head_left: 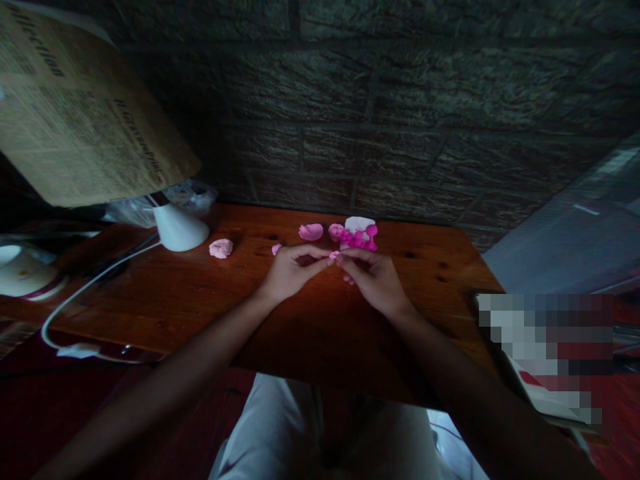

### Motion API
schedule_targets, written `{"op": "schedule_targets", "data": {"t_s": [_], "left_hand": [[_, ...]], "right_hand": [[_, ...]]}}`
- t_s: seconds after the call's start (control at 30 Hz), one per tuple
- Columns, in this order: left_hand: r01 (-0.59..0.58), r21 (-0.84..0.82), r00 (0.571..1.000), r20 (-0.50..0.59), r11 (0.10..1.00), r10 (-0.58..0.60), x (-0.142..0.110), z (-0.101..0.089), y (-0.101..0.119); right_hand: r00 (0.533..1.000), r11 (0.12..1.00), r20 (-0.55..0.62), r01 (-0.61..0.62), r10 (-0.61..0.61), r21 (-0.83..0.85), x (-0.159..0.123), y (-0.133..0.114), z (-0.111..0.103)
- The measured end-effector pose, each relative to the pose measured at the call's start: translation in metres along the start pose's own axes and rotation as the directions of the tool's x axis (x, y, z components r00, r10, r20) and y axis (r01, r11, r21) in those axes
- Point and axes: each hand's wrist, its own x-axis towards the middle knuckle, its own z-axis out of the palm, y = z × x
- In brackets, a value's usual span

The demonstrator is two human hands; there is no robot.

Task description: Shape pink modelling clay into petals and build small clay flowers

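A small piece of pink modelling clay [334,255] is pinched between the fingertips of both hands, just above the wooden table. My left hand [293,270] grips it from the left with thumb and forefinger. From the other side, the thumb and forefinger of my right hand [373,277] close on the same piece. Behind the hands lie a pink clay lump [311,231], a rounder pink clay ball [337,231], bright magenta shapes [367,238] and a whitish piece [360,223]. A small pink bit [276,249] peeks out beside my left hand, and a paler clay lump [221,249] sits farther left.
A lamp with a newspaper-print shade [90,113] and white base [180,229] stands on the table [200,307] at left. Its white cord [75,300] hangs over the front edge. A white cup-like container [23,270] is far left. A stone-block wall [325,100] rises behind.
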Motion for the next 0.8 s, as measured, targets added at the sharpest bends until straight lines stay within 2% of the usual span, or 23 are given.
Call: {"op": "schedule_targets", "data": {"t_s": [0.33, 0.53, 0.8], "left_hand": [[0.002, -0.014, 1.0, 0.003, 1.0, -0.002, 0.0007, 0.0003, 0.0038], [0.02, 0.013, 1.0, 0.004, 1.0, -0.02, 0.0008, -0.0001, 0.0039], [-0.013, -0.016, 1.0, 0.005, 1.0, 0.013, 0.0006, 0.0005, 0.0032]], "right_hand": [[0.999, 1.0, -0.05, -0.018, 0.018, 0.006, 0.0004, 0.0011, 0.001], [0.999, 1.0, -0.024, -0.022, 0.023, 0.016, 0.0003, 0.0011, 0.0014], [1.0, 1.0, -0.021, -0.016, 0.016, -0.005, -0.0002, 0.0013, 0.0006]]}}
